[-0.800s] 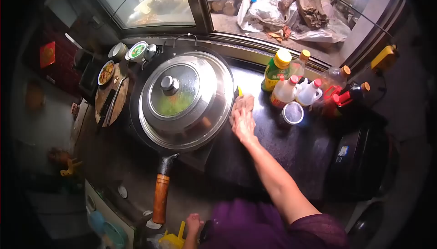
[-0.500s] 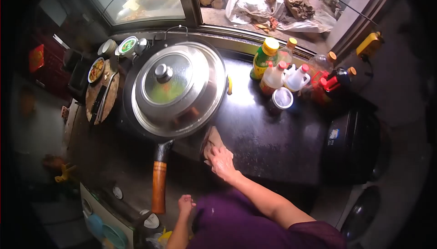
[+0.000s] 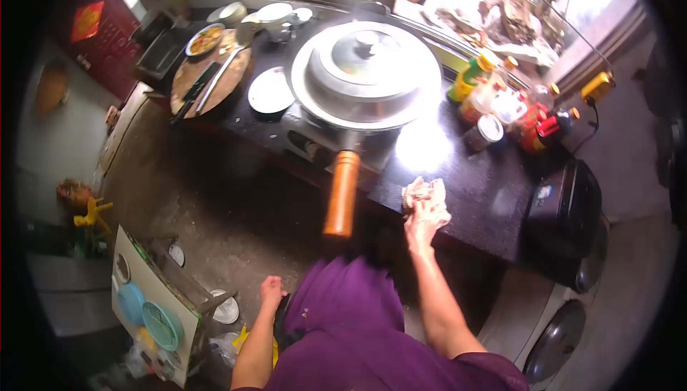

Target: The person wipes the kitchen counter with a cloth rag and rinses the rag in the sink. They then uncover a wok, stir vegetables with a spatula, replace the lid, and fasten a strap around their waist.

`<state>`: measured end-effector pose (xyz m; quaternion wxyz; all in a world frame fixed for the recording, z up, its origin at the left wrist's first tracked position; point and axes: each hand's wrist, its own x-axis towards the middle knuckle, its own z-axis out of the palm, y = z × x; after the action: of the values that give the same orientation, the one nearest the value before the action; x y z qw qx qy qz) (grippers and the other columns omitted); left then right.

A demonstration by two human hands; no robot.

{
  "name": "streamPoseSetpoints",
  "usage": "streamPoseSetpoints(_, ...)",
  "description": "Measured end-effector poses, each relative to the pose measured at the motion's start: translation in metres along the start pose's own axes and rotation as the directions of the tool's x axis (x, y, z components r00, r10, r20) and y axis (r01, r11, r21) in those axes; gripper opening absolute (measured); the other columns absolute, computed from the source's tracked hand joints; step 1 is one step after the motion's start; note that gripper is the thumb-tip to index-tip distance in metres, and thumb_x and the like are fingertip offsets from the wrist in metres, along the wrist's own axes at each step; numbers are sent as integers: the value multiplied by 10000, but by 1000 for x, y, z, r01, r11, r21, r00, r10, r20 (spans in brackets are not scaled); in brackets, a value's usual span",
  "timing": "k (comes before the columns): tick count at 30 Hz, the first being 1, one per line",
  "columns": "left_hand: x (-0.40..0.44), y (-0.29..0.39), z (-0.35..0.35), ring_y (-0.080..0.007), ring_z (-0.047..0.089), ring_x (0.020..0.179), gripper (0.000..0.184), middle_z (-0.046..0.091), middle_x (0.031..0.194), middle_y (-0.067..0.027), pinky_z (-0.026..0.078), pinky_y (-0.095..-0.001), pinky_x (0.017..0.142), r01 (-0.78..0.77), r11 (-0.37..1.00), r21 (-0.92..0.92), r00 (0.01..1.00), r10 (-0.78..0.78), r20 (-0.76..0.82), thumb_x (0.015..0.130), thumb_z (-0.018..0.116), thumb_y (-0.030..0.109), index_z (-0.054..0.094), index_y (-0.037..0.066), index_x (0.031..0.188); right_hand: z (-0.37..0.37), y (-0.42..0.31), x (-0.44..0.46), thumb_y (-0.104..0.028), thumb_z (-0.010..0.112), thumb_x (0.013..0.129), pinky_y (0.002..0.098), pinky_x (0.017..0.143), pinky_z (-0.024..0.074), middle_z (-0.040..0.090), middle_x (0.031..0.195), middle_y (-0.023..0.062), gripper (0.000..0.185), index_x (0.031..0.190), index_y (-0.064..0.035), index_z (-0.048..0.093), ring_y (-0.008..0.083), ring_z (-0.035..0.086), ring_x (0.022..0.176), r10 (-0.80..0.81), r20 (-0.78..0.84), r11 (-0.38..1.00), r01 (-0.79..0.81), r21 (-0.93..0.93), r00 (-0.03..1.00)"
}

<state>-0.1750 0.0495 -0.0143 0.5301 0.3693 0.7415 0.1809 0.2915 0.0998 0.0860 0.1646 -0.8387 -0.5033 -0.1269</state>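
"Head view, then: what stands furthest left?"

"A red door (image 3: 100, 44) bearing a brighter red paper (image 3: 86, 22), and lower down a pale table (image 3: 143, 271) with a blue bowl (image 3: 131, 301) and a teal basin (image 3: 162, 326) on it."

"And moving right along the counter (image 3: 476, 192)?"

"A round wooden board (image 3: 189, 76) comes first. A dark knife (image 3: 197, 83) lies on it beside a long-handled metal utensil (image 3: 218, 80), and a dish (image 3: 191, 51) of food sits at its edge."

"Where is the left hand (image 3: 271, 291)?"

"Low down, beside the purple garment (image 3: 343, 326). Its fingers are curled inward (I cannot tell whether they grip anything)."

"What comes next?"

"Up on the counter, a white plate (image 3: 270, 92), then a domed metal lid (image 3: 376, 76) with a wooden handle (image 3: 342, 198) jutting from beneath it toward the person."

"So where's the cloth (image 3: 424, 189)?"

"Right of that handle, near the counter's front edge. The right hand (image 3: 426, 223) has its fingers closed over it, and crumpled folds show beyond the fingertips."

"What finishes the row?"

"A cluster of bottles (image 3: 469, 80) by the window, a lidded jar (image 3: 488, 130) just in front of them, and a black box-shaped thing (image 3: 569, 201) at the counter's right end."
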Motion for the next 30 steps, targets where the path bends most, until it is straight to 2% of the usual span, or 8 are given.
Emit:
streamPoseSetpoints(7,-43,-124,-109,-206,575,469,80,597,723,-102,473,-323,397,169,984,-47,946,-176,-274,905,530,72,583,16,926,17,-169,-19,-51,587,852,414,903,455,585,1075,183,266,1118,-43,584,354,557,1034,116,316,679,-307,667,942)
streamPoseSetpoints(9,-55,-157,-125,-213,561,431,76,590,698,-109,462,-325,379,220,968,-117,898,-248,-363,901,519,57,573,9,923,65,-196,-15,-75,540,881,424,914,448,574,1127,192,246,1121,-41,576,376,538,1054,-78,-138,682,154,715,987)
streamPoseSetpoints(13,-87,-189,-138,-220,566,420,74,580,666,-108,459,-330,370,245,942,-228,854,-321,-410,898,502,44,561,3,912,36,-235,13,-106,551,838,423,828,492,657,979,170,265,1073,-38,651,396,610,902,-222,317,718,-65,693,922)
streamPoseSetpoints(15,-89,-197,-133,-223,574,430,76,567,643,-102,461,-332,370,234,931,-280,852,-335,-402,898,493,41,557,0,905,34,-222,-1,-91,552,858,342,797,515,689,952,130,286,1113,-7,653,249,661,899,122,827,245,-824,511,549)
streamPoseSetpoints(17,-85,-202,-135,-224,564,420,82,553,626,-94,460,-334,367,275,951,-139,894,-307,-327,899,485,41,560,7,903,58,-168,-35,-56,528,882,307,789,520,672,1038,113,276,1129,-8,642,190,649,912,61,772,-136,-761,634,632)
streamPoseSetpoints(23,-43,-184,-124,-213,591,445,95,561,636,-88,439,-318,354,367,913,-178,902,-396,-172,916,488,81,561,21,928,-75,-124,40,-18,577,866,278,741,520,620,938,64,189,1054,-6,589,130,611,823,198,268,170,-302,938,943)
streamPoseSetpoints(25,-19,-160,-122,-205,608,463,106,577,666,-92,434,-301,359,292,939,-181,921,-327,-212,923,491,89,566,20,957,-46,-111,78,-49,598,870,259,719,520,613,921,78,198,1064,-8,587,125,605,801,155,-35,704,-86,704,987)
streamPoseSetpoints(30,9,-112,-119,-182,623,491,146,617,799,-110,442,-260,391,107,928,-356,970,-177,-168,933,502,87,571,18,1042,13,-127,87,-24,499,823,317,753,525,652,902,116,278,1078,40,592,257,645,851,-76,77,970,55,236,994)
